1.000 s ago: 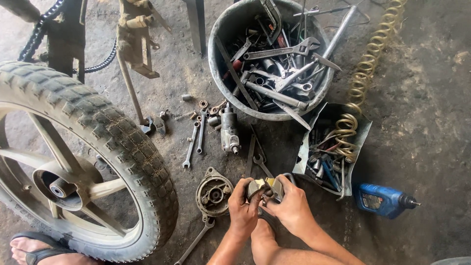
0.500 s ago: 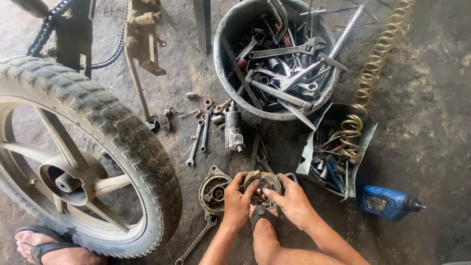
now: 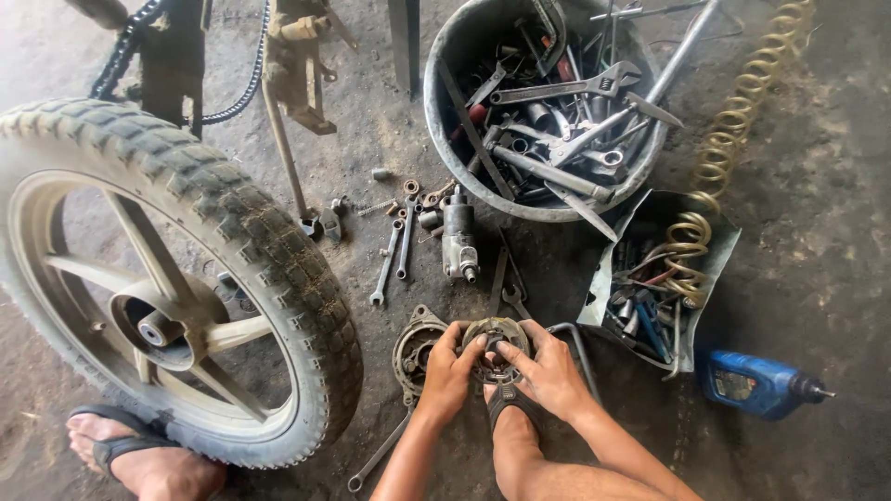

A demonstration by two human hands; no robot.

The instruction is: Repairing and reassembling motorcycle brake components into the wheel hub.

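Fingers (image 3: 475, 345): pressed by left hand (image 3: 450, 371) and right hand (image 3: 549, 371) around round brake plate (image 3: 495, 345).
Grip: both sides should be held evenly.
Floor (image 3: 817, 232): dusty; small parts are best kept close.

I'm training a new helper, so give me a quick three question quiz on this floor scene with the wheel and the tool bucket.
1. True or false: both hands grip the same round metal part.
2. What lies right of the open tool box: A a blue bottle, B a red helmet, C a paint can?
3. Which coiled thing runs from the top right down into the tool box?

Key
1. True: the left hand and right hand grip the round metal part.
2. A: the blue bottle lies on its side beside the tool box.
3. The yellow coiled hose, right of the bucket.
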